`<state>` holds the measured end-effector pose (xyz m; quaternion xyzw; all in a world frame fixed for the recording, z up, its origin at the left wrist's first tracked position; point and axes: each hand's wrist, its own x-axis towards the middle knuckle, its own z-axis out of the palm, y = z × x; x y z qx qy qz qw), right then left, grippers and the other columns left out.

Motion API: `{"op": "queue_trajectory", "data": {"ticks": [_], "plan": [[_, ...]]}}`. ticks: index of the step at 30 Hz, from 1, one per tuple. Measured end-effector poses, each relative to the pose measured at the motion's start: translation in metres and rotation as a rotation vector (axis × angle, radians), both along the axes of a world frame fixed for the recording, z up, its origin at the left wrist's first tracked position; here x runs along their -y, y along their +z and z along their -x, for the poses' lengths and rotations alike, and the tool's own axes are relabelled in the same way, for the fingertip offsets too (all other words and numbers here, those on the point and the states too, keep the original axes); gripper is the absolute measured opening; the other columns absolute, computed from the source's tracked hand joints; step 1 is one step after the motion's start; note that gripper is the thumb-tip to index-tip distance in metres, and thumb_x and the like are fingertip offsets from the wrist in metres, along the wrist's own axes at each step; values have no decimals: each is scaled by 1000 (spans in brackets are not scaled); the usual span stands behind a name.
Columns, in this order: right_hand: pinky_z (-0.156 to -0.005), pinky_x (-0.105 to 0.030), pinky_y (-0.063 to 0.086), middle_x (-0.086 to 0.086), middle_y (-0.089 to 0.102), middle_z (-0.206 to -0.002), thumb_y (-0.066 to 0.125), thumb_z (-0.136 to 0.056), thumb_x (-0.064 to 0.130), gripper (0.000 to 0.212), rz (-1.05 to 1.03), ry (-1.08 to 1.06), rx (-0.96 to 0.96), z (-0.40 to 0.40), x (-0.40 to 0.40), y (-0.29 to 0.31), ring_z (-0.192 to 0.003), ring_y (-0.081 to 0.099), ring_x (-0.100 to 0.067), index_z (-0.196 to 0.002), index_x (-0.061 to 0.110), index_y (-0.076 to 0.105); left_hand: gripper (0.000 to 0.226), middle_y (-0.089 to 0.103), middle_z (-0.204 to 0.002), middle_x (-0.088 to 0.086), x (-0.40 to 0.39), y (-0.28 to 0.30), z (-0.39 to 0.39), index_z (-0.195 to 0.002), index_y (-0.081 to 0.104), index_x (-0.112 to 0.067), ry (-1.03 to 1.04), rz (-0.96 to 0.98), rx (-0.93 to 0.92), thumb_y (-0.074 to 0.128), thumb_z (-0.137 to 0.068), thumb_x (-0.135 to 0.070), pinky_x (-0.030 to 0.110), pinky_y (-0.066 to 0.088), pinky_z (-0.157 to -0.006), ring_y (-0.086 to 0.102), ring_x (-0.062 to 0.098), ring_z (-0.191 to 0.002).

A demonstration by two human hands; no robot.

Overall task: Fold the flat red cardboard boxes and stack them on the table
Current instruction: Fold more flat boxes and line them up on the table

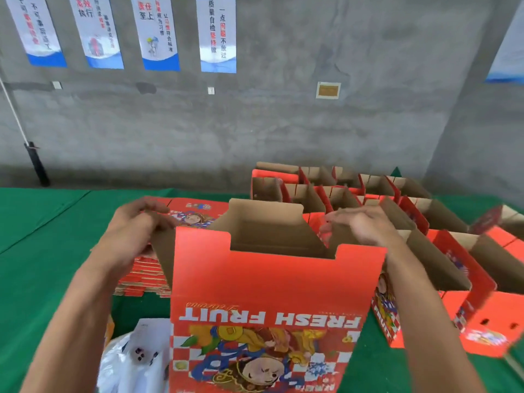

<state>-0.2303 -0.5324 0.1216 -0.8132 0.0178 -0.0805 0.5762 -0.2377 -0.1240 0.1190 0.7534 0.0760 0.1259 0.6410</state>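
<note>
Our hands work the open top of the red box (pixel 272 282) standing at six o'clock on the green counter (pixel 42 236): the left hand (pixel 136 231), at nine o'clock of the box, curls its fingers onto the left side flap, while the right hand (pixel 360 225), at three o'clock, rests with fingers straight and relaxed over the right flap, gripping nothing that we can see. Left of the box lies the stack of flat boxes (pixel 141 276); at one to three o'clock stand the folded boxes (pixel 354 188). We judge the risk is uneven pressing: one flap folding ahead could skew the walls, or our right elbow could topple neighbouring boxes.
</note>
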Motion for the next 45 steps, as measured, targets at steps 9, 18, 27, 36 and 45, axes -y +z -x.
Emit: {"op": "queue_trajectory", "data": {"ticks": [9, 18, 27, 36, 45], "plan": [[-103, -44, 47, 7, 78, -90, 69, -91, 23, 20, 48, -195, -142, -5, 47, -94, -104, 66, -20, -77, 22, 84, 47, 77, -73, 3, 88, -125, -52, -62, 79, -19, -101, -235, -115, 52, -92, 4, 26, 47, -43, 65, 28, -62], [-95, -37, 48, 2, 77, -97, 58, -101, 17, 26, -62, -476, -56, -5, 94, -153, -108, 66, -25, -85, 18, 79, 44, 55, -152, 5, 128, -169, -47, -100, 82, -29, -208, -1237, 539, 90, -65, -4, 54, 36, -111, 49, 35, -140], [-85, -27, 40, -4, 73, -94, 49, -97, 13, 29, -66, -651, -63, -18, 100, -159, -96, 62, -24, -86, 16, 76, 61, 67, -131, -22, 107, -193, -17, -125, 72, -35, -622, -590, 379, 20, -106, -61, 46, 23, -123, 56, 5, -132], [-94, -35, 49, -9, 72, -110, 51, -99, 21, 29, -72, -698, -86, -32, 93, -159, -104, 63, -28, -108, 10, 77, 85, 55, -152, -6, 97, -186, 9, -148, 55, -33, -610, -952, 473, 6, -96, -80, 59, 1, -128, 38, 10, -150], [-102, -35, 43, -4, 70, -127, 55, -99, 14, 26, -38, -507, -81, -29, 102, -153, -120, 59, -24, -97, 13, 81, 67, 45, -152, -28, 106, -191, 18, -154, 40, -44, -521, -924, 255, 11, -101, -74, 45, 12, -128, 23, -2, -153]]}}
